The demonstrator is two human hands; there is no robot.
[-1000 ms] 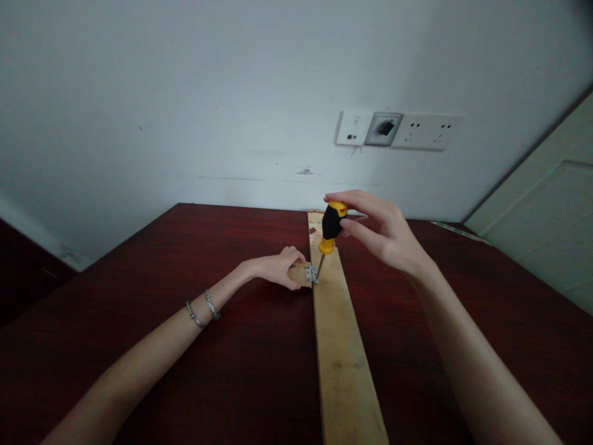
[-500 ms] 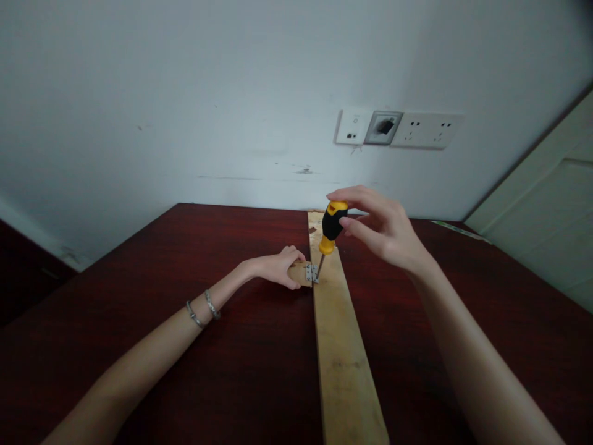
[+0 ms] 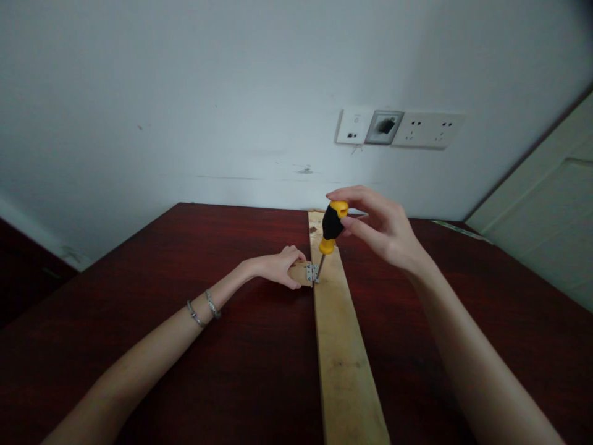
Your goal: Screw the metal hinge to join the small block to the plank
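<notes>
My right hand [image 3: 377, 225] grips the yellow and black handle of a screwdriver [image 3: 332, 222] between thumb and fingers. The shaft points down, slightly tilted, and its tip meets the right leaf of a small metal hinge [image 3: 312, 272]. That hinge spans the joint between a short wooden block [image 3: 299, 274] and a long wooden plank [image 3: 345, 346]. My left hand [image 3: 278, 269] is closed around the block from the left, holding it against the plank's left edge. The screw under the tip is too small to make out.
All of this lies on a dark red wooden table [image 3: 222, 371] that meets a white wall [image 3: 185, 93]. Wall sockets [image 3: 426, 130] with a black plug [image 3: 386, 126] sit above the table's back edge. A pale panelled door [image 3: 551, 204] stands at the right.
The screwdriver handle has turned a little about its axis, its yellow end now facing differently. My left hand, the block and the plank stay in place.
</notes>
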